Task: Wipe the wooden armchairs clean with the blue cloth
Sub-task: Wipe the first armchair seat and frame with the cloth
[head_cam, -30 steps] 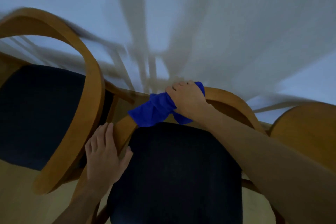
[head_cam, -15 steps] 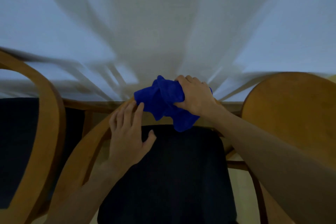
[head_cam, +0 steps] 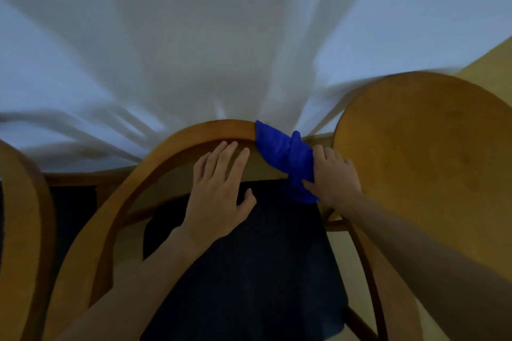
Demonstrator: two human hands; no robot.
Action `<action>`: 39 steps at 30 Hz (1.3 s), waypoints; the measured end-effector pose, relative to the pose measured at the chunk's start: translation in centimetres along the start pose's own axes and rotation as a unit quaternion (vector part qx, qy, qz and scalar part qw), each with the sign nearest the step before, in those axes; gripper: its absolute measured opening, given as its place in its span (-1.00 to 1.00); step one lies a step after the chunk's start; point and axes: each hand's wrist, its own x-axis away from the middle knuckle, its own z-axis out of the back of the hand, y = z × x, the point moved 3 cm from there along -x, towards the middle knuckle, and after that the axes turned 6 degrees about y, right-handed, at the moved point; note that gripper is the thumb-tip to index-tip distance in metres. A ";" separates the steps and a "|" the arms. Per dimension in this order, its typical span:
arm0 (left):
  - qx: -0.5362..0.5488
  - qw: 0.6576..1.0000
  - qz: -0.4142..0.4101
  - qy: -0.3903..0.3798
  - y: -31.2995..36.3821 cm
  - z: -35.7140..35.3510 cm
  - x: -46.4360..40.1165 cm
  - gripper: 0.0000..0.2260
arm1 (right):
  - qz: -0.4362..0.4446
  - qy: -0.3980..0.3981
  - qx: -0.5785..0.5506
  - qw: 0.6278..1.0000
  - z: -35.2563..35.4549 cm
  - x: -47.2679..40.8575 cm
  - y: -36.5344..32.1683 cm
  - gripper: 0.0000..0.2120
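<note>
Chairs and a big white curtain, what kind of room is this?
Probably a dining or meeting room, though that's a guess. Matching wooden armchairs with dark seats stand in a row beside a round wooden table, with white curtains hanging behind.

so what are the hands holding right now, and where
The right hand grips the bunched blue cloth at its lower right end; the left hand holds nothing.

Smooth wooden armchair [head_cam: 177, 144], soft blue cloth [head_cam: 279, 151], dark fabric seat [head_cam: 263, 257]
</note>
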 end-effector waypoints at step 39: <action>0.112 0.917 -0.289 -0.250 21.7 -4.9 18.6 -0.43 | -0.424 -0.088 -0.205 0.878 -7.1 39.3 9.0 -0.78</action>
